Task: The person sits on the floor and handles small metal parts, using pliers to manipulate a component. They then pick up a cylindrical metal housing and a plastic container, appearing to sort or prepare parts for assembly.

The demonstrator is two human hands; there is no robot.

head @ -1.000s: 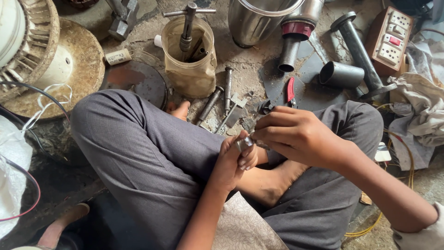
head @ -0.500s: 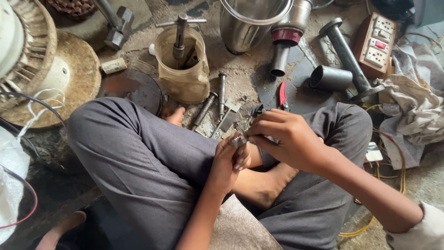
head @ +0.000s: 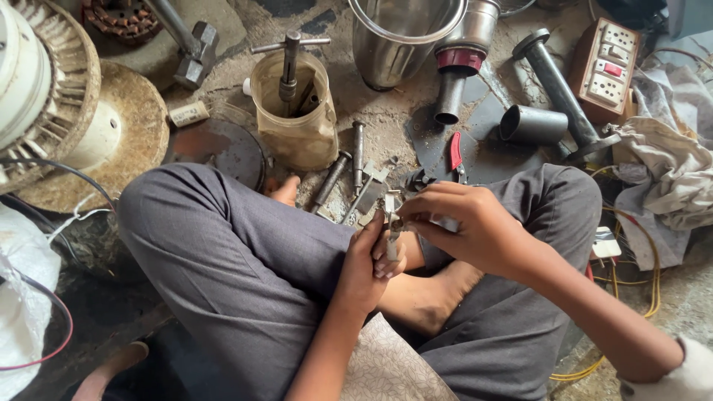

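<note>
Left hand is wrapped around a small metal part right at centre frame, holding it upright over the crossed legs. Right hand comes in from the right w/ fingertips pinched on the top of that same part, so both hands are gripping it. Can't tell what the part is exactly, too small and half covered by fingers.

Just above the hands, on the dirty floor: a couple of bolts, red-handled pliers, and a grimy plastic jar w/ a T-handle tool stuck in it. Steel bucket at top centre, dark pipe piece to its right, switch board upper right, rags at right edge. Hammer upper left, fan-looking rotor far left.
</note>
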